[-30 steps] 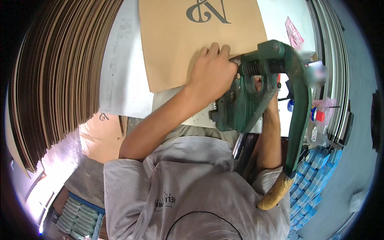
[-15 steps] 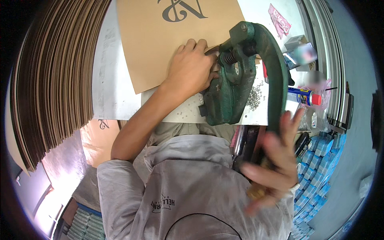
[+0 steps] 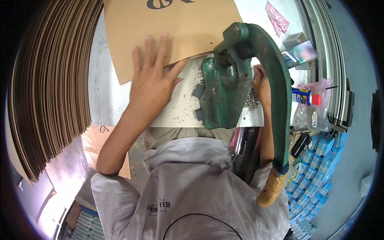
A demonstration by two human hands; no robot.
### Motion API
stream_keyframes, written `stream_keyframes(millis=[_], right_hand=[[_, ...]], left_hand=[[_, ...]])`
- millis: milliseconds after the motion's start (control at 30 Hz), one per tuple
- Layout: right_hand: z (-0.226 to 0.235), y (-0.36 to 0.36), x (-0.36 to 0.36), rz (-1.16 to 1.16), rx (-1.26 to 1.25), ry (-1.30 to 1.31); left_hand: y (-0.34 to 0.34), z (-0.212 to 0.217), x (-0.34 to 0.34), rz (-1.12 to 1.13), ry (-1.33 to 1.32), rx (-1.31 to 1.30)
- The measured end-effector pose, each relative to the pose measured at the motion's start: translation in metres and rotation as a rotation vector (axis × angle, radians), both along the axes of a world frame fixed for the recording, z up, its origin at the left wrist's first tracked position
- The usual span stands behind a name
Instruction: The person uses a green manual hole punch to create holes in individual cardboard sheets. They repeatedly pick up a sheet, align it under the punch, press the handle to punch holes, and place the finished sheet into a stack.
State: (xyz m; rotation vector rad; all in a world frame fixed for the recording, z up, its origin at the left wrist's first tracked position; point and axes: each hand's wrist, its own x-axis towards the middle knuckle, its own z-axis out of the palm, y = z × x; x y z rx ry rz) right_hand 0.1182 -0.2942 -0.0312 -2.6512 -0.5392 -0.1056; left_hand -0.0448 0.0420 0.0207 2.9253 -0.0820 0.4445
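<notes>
My left hand [image 3: 151, 86] lies open, fingers spread, on the near edge of a brown kraft paper bag [image 3: 192, 30] printed with dark lettering. A small dark hole shows near the bag's right edge. Right of it stands a green hand-lever eyelet press [image 3: 226, 96]; its long curved lever [image 3: 282, 104] ends in a tan wrapped grip [image 3: 272, 190]. Between press body and lever, my right hand [image 3: 261, 82] has its fingers closed at a pile of small metal eyelets [image 3: 251, 100]. Whatever they pinch is too small to make out, and the lever partly covers this arm.
A tall stack of brown card [image 3: 52, 80] fills the left side. Dark blocks [image 3: 198, 91] and loose eyelets lie left of the press. To the right are a blue spray can [image 3: 306, 97] with a red cap, a pink wrapper [image 3: 277, 19] and blue bundles [image 3: 316, 176].
My left hand has moved left and flattened, and the bag has shifted left, away from the press. My right hand has gone from beside the lever grip forward to the eyelets.
</notes>
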Motion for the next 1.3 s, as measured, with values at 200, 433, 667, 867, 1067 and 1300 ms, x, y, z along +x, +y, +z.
stream_keyframes(millis=[200,433,667,867,1067,1300], right_hand=[[0.005,0.050,-0.026,0.180,0.426,0.256],[0.020,0.082,-0.035,0.284,0.729,0.546],[0.024,0.080,-0.019,0.036,1.365,1.153],[0.074,0.110,-0.050,-0.187,1.067,0.796],[0.040,0.057,-0.033,-0.052,0.528,0.496],[0.224,0.049,-0.126,0.302,0.877,-0.537]], left_hand=[[0.034,-0.005,0.004,-0.016,0.047,0.211],[0.028,-0.022,0.025,-0.088,-0.081,0.055],[-0.019,-0.026,0.051,-0.099,-0.144,-0.107],[-0.047,-0.013,0.047,-0.089,-0.164,-0.415],[-0.054,-0.017,0.051,-0.088,-0.119,-0.457],[-0.056,-0.016,0.051,-0.094,-0.089,-0.438]])
